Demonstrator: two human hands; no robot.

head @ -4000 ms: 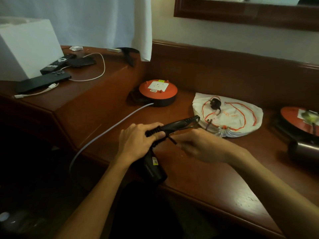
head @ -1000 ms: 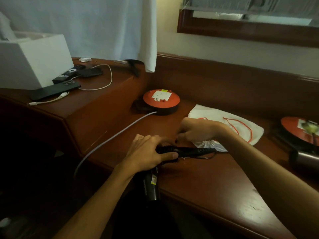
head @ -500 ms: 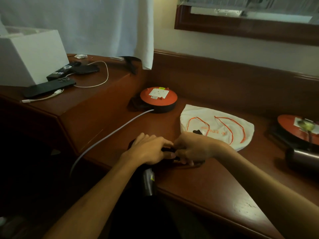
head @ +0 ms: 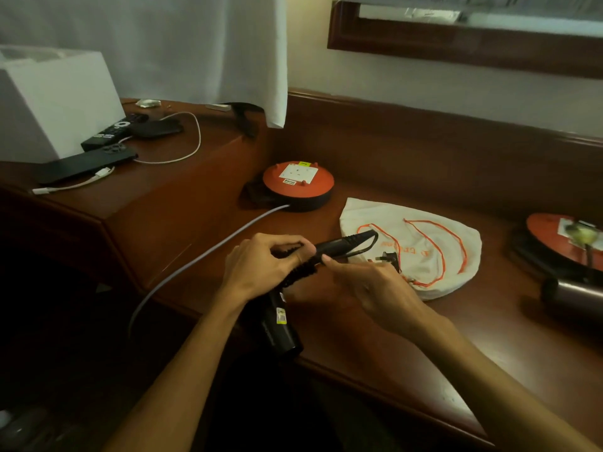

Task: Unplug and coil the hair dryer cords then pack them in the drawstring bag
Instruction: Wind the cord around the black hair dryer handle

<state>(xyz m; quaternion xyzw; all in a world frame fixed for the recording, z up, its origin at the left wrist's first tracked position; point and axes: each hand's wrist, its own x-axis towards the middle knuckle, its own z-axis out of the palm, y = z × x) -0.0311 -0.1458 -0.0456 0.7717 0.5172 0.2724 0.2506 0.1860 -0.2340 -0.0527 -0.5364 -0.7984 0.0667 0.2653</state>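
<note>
On the raised ledge at far left a white box (head: pixel 52 102), a remote (head: pixel 114 132) and a dark phone (head: pixel 88 166) with a white charging cable (head: pixel 182 154) sit well apart from the work, out of the way of the cords. Next comes an orange-topped socket reel (head: pixel 298 181) on the lower desk (head: pixel 408 347), its grey lead (head: pixel 208 252) running off the desk's front edge; its socket face shows no plug, which suggests this dryer is already unplugged. In front of it the left hand (head: pixel 261 272) curls its fingers round the handle of the black hair dryer (head: pixel 280 327), the barrel hanging down past the desk edge, likely so the handle stays steady as a core for winding. The dryer's cord (head: pixel 359 246) loops out from the handle's end and back toward the right hand (head: pixel 368 288), whose thumb and forefinger pinch it close beside the left hand's fingertips, probably to feed the next turn; its other fingers are loosely bent. The plug (head: pixel 390 257) dangles just beyond, over the drawstring bag (head: pixel 424 252), which lies flat on the desk with its orange string loose on top, kept near for packing. At far right a second orange reel (head: pixel 561 236) has something plugged in, and a dark cylinder (head: pixel 571 291), perhaps another dryer, lies beside it, so more seems left to unplug.
</note>
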